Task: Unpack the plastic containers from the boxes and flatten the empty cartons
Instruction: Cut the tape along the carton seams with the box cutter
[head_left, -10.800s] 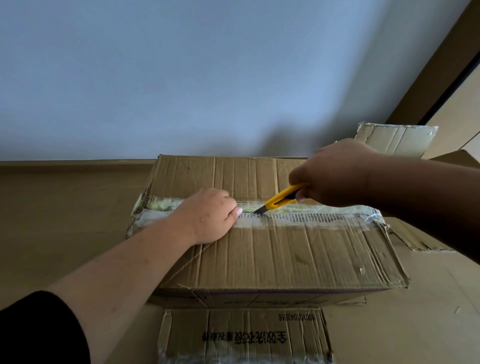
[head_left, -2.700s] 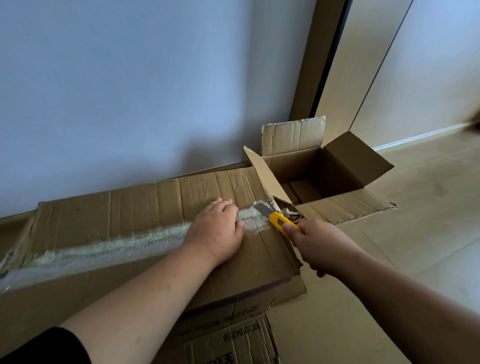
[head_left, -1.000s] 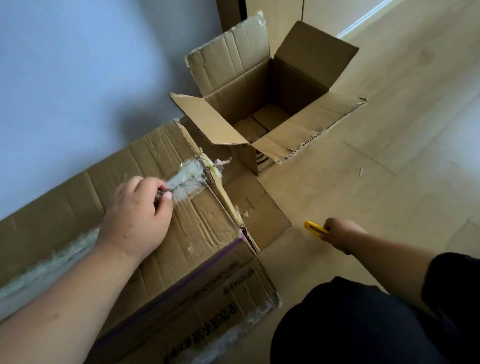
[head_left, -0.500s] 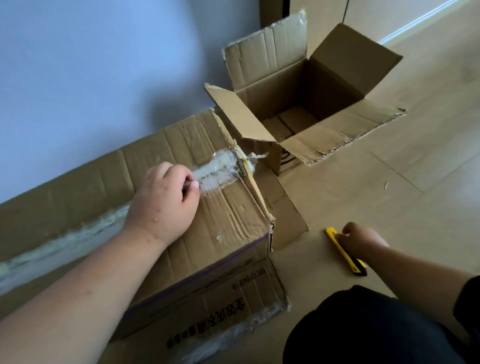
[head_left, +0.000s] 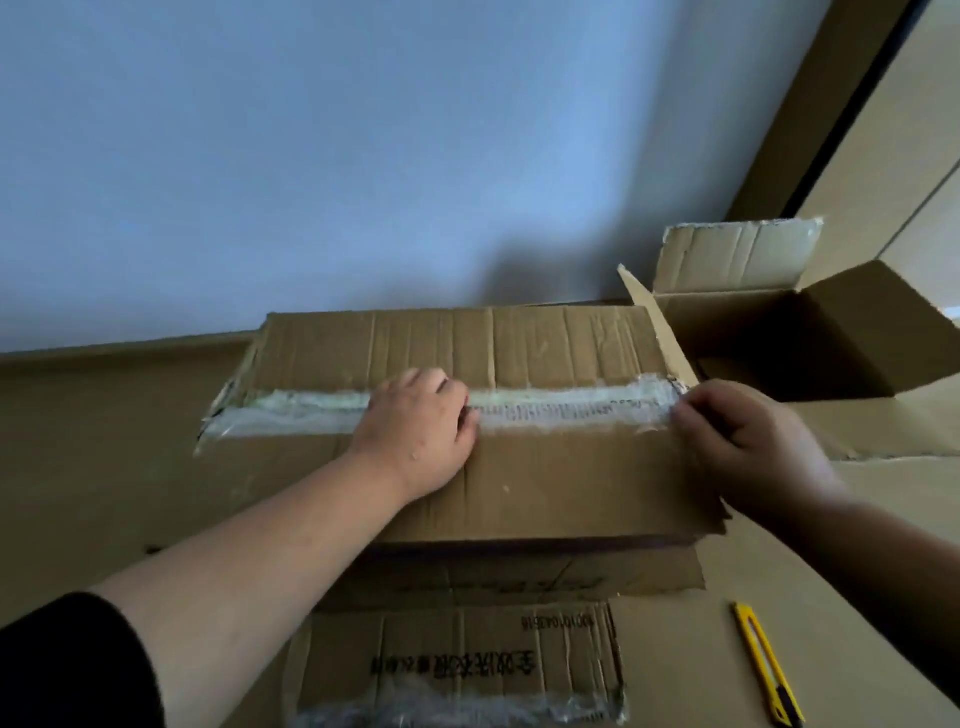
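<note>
A long taped carton (head_left: 545, 483) lies on the floor before me, its top flaps closed along a strip of clear tape (head_left: 566, 408). My left hand (head_left: 415, 431) rests on the top at the middle of the seam, fingertips curled into the cut line. My right hand (head_left: 748, 441) is at the carton's right end, fingers pinching the near flap's corner by the tape end. A yellow utility knife (head_left: 769, 670) lies on the floor at the lower right, apart from both hands. No plastic containers are visible.
An open empty carton (head_left: 810, 338) stands at the right against the wall, flaps spread. A flat printed carton flap (head_left: 457, 670) lies on the floor in front of me. A pale wall runs behind, with a door frame (head_left: 831, 119) at the right.
My right hand set the knife down on the floor and moved up to the carton's right end. The view swung back to face the carton. My left hand stayed on the seam.
</note>
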